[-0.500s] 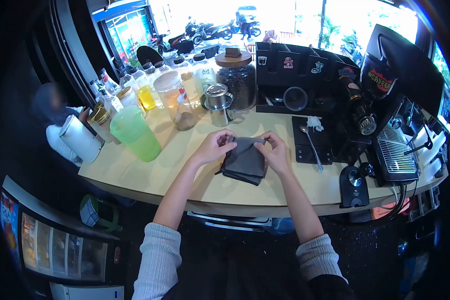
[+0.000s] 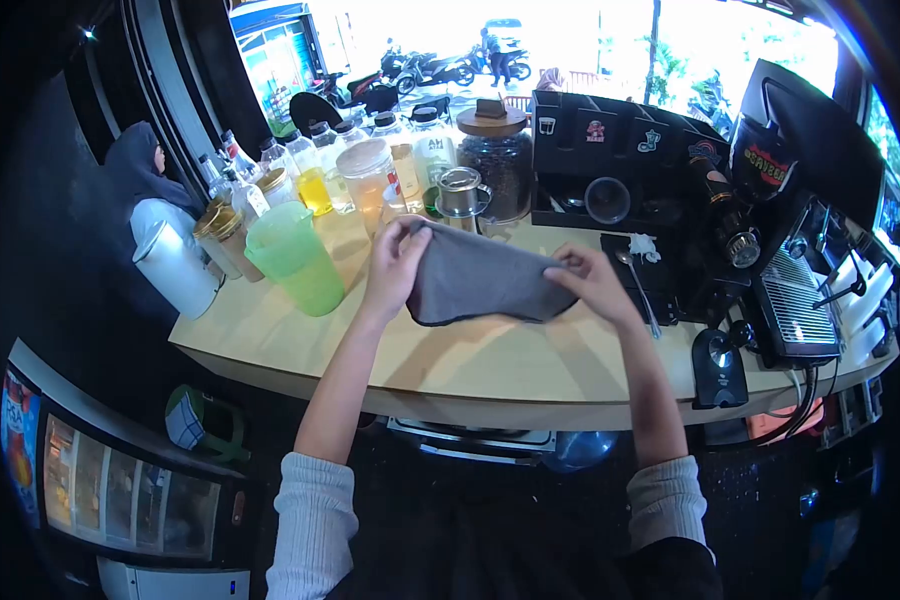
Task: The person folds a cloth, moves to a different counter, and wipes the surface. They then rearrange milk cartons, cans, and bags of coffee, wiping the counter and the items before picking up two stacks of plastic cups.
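Observation:
A dark grey cloth [image 2: 490, 278] hangs stretched between my two hands above the wooden counter [image 2: 440, 362]. My left hand [image 2: 394, 262] pinches its upper left corner, thumb in front. At the right side, my right hand [image 2: 590, 280] grips the cloth's edge between thumb and fingers. The cloth partly covers the metal drip coffee filter [image 2: 461, 195] behind it. To the right of my right hand, a spoon [image 2: 638, 290] lies across a black scale [image 2: 670, 285], with a crumpled white tissue [image 2: 644, 246] beside it.
A green pitcher [image 2: 295, 262], a clear lidded jar [image 2: 366, 180] and several bottles stand on the left. A large coffee bean jar [image 2: 495, 165] and black organizer [image 2: 610, 155] line the back. An espresso machine [image 2: 800, 310] occupies the right. Another person [image 2: 153, 180] is at far left.
The cloth was folded small just over the counter; now it is lifted and pulled wide. My hands have moved apart, the left one upward. The view has shifted slightly.

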Demonstrator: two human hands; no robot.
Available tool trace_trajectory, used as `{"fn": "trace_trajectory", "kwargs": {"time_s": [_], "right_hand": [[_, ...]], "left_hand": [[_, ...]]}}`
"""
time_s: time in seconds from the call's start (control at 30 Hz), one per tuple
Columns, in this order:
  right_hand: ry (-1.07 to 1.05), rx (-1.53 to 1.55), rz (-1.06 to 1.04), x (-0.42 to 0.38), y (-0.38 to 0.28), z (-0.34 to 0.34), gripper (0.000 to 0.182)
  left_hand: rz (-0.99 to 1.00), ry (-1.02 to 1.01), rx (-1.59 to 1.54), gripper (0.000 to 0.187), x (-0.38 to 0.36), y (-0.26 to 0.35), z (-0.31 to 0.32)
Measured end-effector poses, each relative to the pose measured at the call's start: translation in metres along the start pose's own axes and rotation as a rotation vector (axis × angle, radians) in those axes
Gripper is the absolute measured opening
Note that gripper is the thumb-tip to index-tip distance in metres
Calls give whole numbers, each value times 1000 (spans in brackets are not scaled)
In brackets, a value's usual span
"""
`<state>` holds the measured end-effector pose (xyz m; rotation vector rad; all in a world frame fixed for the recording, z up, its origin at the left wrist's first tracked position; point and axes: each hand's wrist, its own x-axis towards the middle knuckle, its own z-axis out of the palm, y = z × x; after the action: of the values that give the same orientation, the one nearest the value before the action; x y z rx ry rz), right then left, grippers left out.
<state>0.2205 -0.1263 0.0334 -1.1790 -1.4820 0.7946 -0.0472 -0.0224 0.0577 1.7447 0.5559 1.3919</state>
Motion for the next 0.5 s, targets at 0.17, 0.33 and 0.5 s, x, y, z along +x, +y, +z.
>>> {"fn": "trace_trajectory", "kwargs": {"time_s": [0.17,0.33,0.5], "right_hand": [[-18,-242,-13,3,-18,-19,21],[61,-652,-20,-16,22,-8,24],[-143,-593,5,-58,20,5,24]], "left_hand": [[-301,55,-138,21,-4,-50,-1],[-2,-4,559,24,-32,-73,-7],[-91,-523,509,21,-63,-44,-26]]}}
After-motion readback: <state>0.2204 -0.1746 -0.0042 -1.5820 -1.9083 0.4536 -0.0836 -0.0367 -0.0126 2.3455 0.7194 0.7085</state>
